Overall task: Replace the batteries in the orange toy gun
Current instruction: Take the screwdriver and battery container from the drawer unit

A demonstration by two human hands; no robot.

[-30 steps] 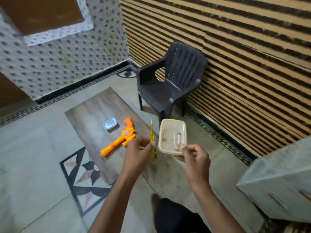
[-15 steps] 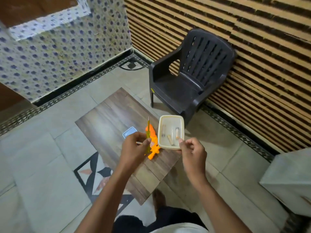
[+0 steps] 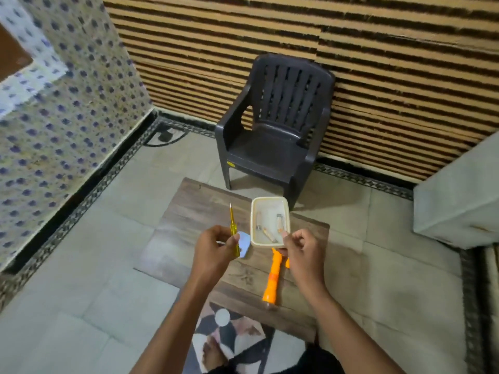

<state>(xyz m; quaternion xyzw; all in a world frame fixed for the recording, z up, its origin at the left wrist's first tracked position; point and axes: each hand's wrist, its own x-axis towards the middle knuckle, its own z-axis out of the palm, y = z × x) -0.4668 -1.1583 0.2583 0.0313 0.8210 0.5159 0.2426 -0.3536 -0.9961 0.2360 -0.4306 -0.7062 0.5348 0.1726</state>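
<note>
Orange toy gun (image 3: 273, 279) lies on the low wooden table (image 3: 189, 209), barrel toward the person, its grip end hidden under the cream container (image 3: 270, 203) and the right hand (image 3: 302, 255). That hand pinches the container's near rim; three worn batteries (image 3: 279, 222) lie inside. The left hand (image 3: 213, 252) grips a yellow screwdriver (image 3: 232, 230) upright, a small blue lid (image 3: 244, 244) just behind it. A dark plastic chair (image 3: 275, 136) stands beyond. Since half a second ago, the view has swung, so the gun now shows beneath the container.

- A low wooden desk (image 3: 205, 209) stands on the tiled floor (image 3: 113, 238).
- An orange toy gun (image 3: 273, 282) lies on it, just below the right fingers (image 3: 290, 238).
- A small blue tin (image 3: 244, 245) lies beside the left fingers (image 3: 229, 242).
</note>
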